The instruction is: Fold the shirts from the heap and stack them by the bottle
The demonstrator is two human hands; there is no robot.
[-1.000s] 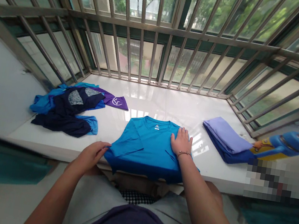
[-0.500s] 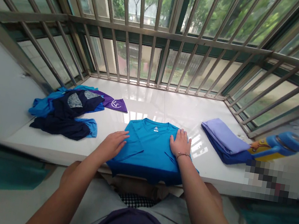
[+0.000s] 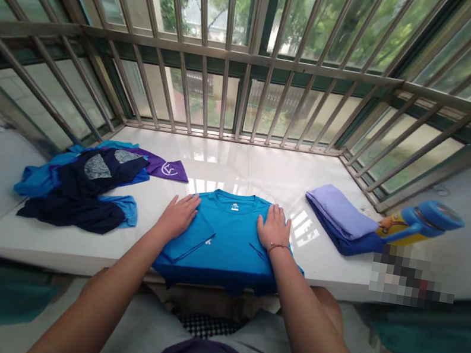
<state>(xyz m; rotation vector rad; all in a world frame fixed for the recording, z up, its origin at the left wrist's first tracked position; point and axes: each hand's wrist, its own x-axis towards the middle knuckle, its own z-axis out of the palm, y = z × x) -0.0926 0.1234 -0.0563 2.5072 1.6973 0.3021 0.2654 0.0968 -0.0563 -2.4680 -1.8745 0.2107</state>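
A bright blue T-shirt (image 3: 227, 238) lies flat on the white window ledge (image 3: 263, 172), both sleeves folded in, its hem hanging over the front edge. My left hand (image 3: 178, 215) rests flat on the shirt's left shoulder, fingers stretched out. My right hand (image 3: 273, 227), with a thin bracelet at the wrist, lies flat on the right shoulder, fingers spread. Neither hand grips anything.
A heap of dark navy, blue and purple clothes (image 3: 85, 181) lies at the left of the ledge. A folded stack of lilac and blue cloth (image 3: 339, 218) sits at the right, beside a blue and yellow bottle (image 3: 420, 222). Metal bars (image 3: 246, 58) close off the window behind.
My left hand carried the left sleeve inward over the shirt, then moved up to lie flat on the left shoulder. My right hand has stayed on the right shoulder.
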